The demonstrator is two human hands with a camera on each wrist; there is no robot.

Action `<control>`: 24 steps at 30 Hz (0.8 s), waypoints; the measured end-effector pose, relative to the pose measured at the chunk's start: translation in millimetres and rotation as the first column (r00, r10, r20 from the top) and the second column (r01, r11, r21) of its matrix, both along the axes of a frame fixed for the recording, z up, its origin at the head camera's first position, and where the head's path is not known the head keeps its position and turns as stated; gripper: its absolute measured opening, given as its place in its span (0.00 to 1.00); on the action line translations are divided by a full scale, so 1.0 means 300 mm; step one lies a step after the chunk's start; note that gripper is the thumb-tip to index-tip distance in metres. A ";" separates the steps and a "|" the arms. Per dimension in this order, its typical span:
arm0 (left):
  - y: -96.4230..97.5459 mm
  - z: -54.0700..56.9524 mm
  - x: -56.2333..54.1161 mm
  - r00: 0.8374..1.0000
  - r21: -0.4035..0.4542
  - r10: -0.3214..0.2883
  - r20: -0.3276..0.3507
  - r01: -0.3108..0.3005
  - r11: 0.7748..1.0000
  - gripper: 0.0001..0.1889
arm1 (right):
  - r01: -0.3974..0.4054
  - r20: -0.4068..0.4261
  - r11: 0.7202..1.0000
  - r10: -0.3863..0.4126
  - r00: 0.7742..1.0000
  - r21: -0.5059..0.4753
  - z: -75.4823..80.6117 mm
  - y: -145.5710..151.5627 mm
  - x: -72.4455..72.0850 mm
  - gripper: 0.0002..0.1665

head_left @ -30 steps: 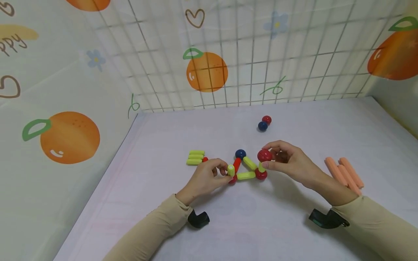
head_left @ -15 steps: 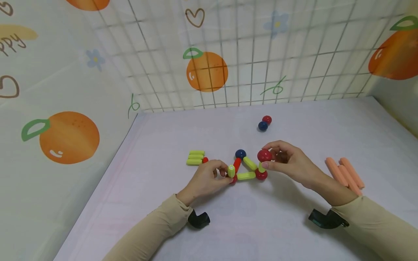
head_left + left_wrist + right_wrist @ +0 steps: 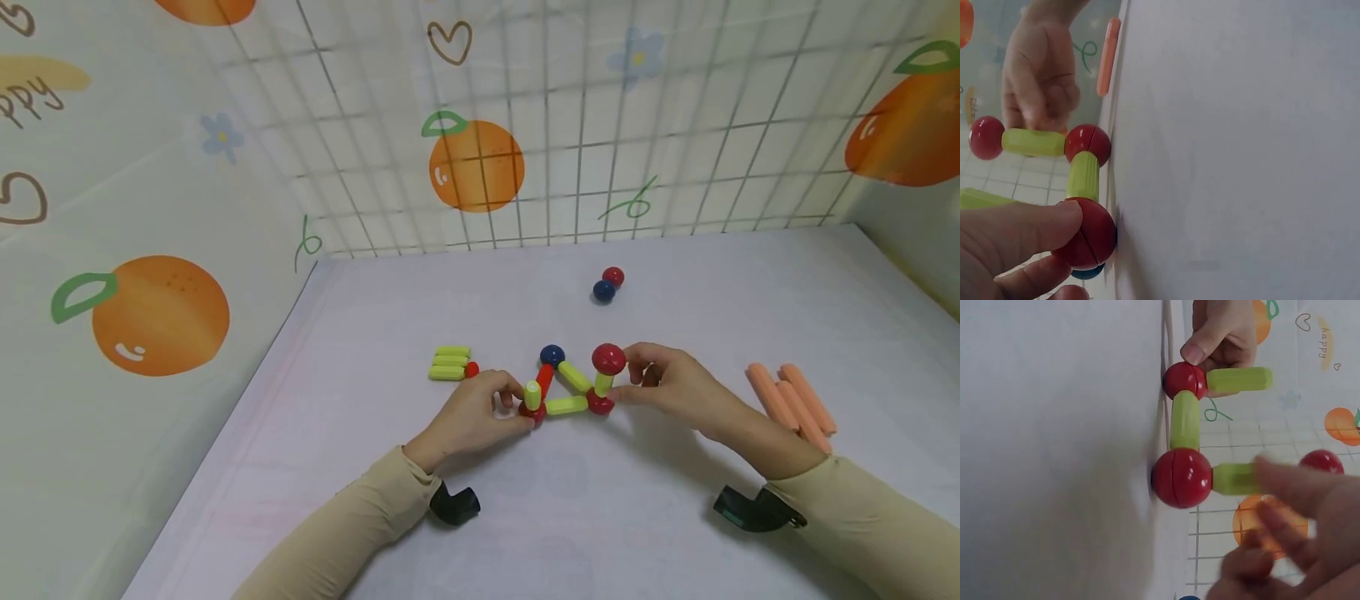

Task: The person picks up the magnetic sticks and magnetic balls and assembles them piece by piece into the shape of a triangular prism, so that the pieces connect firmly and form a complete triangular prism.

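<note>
A triangle of magnetic rods and balls lies on the table, with a blue ball (image 3: 552, 356) at its back corner. My left hand (image 3: 476, 417) pinches the red ball (image 3: 1096, 234) at the left corner, from which a yellow-green rod (image 3: 532, 395) stands up. At the right corner, another red ball (image 3: 1182, 478) carries an upright yellow-green rod (image 3: 1035, 142), topped by a red ball (image 3: 608, 359). Beside this upright rod is my right hand (image 3: 675, 387), fingers loose and apart from the top ball. Its thumb overlaps the rod in the right wrist view; contact cannot be told.
Several short yellow-green rods (image 3: 448, 367) lie left of the triangle, beside a red piece (image 3: 472, 369) partly behind my left hand. A loose red ball (image 3: 613, 276) and blue ball (image 3: 603, 291) sit farther back. Long orange rods (image 3: 795, 404) lie to the right.
My right hand has let go of the top red ball and drawn slightly right and down. The ball stays on its upright rod. My left hand now grips lower, on the corner ball.
</note>
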State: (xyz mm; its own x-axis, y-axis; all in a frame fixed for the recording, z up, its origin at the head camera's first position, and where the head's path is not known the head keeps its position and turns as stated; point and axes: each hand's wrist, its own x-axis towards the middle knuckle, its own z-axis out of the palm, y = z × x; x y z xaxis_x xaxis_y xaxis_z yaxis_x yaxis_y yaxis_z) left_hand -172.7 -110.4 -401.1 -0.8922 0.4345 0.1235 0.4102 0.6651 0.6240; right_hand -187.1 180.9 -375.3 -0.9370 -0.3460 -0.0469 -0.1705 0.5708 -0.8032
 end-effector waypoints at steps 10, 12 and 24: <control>0.046 0.002 0.042 1.000 -0.055 0.002 0.007 -0.001 0.998 0.11 | -0.010 0.046 0.976 0.000 0.999 0.217 -0.027 -0.010 -0.008 0.12; 0.055 0.007 0.050 1.000 -0.060 -0.018 0.006 0.019 0.998 0.10 | -0.004 0.030 0.976 -0.002 1.000 0.218 -0.025 -0.011 -0.010 0.12; 0.039 0.036 0.006 0.993 -0.185 0.070 -0.090 -0.086 0.979 0.24 | -0.047 0.028 0.977 0.042 0.999 0.210 -0.024 -0.018 -0.017 0.27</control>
State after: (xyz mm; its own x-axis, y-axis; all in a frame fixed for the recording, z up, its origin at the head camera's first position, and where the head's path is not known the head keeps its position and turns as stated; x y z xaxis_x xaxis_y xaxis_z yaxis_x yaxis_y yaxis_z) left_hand -170.8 -98.6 -390.4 -0.9143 0.3866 0.1212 0.3977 0.7992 0.4507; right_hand -192.4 175.4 -382.6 -0.9187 -0.3676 -0.1444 -0.1826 0.7194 -0.6701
